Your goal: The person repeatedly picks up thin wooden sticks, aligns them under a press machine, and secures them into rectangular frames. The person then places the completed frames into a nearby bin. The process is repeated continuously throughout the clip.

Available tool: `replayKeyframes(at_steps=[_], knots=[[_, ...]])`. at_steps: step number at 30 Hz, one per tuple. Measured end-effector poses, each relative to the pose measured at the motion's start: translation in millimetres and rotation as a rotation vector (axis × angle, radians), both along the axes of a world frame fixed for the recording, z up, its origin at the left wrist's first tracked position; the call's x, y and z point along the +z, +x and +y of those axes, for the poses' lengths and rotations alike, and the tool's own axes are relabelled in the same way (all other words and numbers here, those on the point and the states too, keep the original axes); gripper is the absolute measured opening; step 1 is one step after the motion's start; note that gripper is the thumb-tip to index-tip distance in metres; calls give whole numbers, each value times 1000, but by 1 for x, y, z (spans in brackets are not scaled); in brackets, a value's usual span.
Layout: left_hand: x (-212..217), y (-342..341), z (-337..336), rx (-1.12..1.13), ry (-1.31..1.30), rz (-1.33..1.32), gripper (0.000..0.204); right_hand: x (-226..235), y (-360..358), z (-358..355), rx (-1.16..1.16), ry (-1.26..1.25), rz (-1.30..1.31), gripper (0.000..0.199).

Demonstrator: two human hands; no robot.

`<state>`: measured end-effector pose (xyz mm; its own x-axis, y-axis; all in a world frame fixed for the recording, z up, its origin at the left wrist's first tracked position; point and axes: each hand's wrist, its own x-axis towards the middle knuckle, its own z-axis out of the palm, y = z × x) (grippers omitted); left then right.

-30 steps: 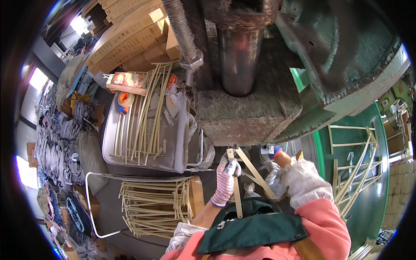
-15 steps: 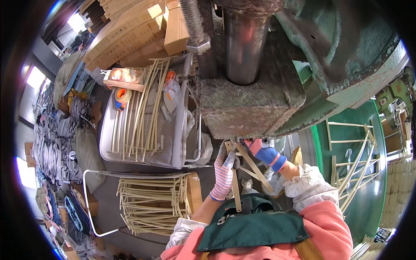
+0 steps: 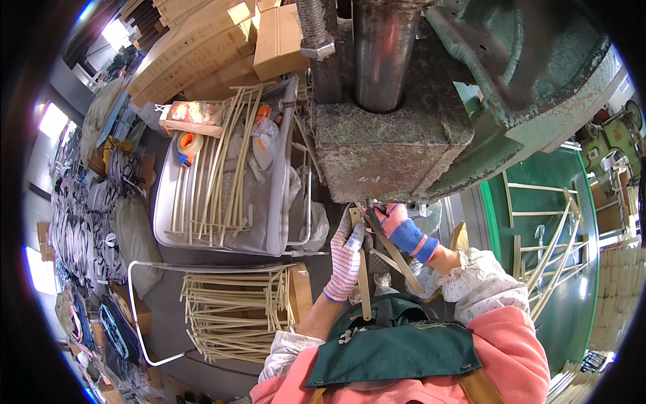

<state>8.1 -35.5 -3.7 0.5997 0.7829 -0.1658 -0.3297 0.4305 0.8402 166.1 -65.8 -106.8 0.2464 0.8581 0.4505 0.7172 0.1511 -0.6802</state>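
Note:
My left hand [image 3: 347, 261], in a pink-and-white striped glove, is closed around a flat cream slat [image 3: 364, 286] with small holes in it. That slat points down toward my apron. Its top end sits just under the front edge of the press head [image 3: 390, 161]. My right hand [image 3: 398, 227], in a red-and-blue glove, is closed at the upper end of a second cream slat [image 3: 402, 264], which slants down to the right. The two slats come close together near their tops. The press head partly hides my right fingertips.
On the left stands a grey-white tray [image 3: 161, 215] with long slats, a tape roll and a small box. Below it lies a pile of slats [image 3: 232, 316] beside a white metal frame [image 3: 138, 330]. A green table [image 3: 579, 330] with joined slats is on the right; cardboard boxes [image 3: 279, 40] are behind.
The view has shifted a little, so the press head sits slightly higher. Both hands keep their grip on the slats and appear slightly higher. The second slat's lower end has swung slightly left.

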Motion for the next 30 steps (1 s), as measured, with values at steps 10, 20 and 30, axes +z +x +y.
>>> replayKeyframes(at_steps=[10, 20, 30], knots=[[0, -1, 26, -109, 123, -13, 22, -8, 12, 16, 40, -418, 1485, 24], [13, -6, 37, -197, 183, 78, 16, 51, 12, 4, 504, -559, 764, 45], [14, -5, 45, -244, 173, 86, 18, 34, 12, 4, 510, -536, 827, 42]])
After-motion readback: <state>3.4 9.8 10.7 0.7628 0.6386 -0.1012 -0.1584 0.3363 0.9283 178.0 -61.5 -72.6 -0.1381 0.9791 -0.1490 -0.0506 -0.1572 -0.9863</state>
